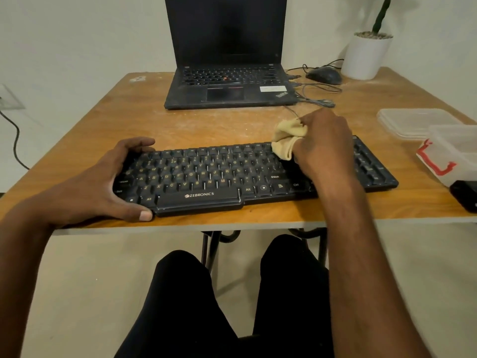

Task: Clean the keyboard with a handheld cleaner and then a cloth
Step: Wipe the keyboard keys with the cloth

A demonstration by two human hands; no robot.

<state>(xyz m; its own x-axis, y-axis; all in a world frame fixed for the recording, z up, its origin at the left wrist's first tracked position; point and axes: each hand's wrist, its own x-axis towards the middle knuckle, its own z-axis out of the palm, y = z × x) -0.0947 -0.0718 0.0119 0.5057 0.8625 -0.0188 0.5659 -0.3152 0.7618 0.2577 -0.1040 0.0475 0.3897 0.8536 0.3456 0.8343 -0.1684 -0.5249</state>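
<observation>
A plain off-white wall [77,34] closes the room behind a wooden tabletop [222,125], whose orange-brown surface is scuffed and dusted pale in patches. Its edge is light grey, and dark metal legs [210,249] show beneath it. The floor [90,280] is a smooth pale beige. At the left, a wall socket [9,98] sits low on the wall with a black cable [16,140] hanging from it. The light is soft and even, casting faint shadows on the wall.
</observation>
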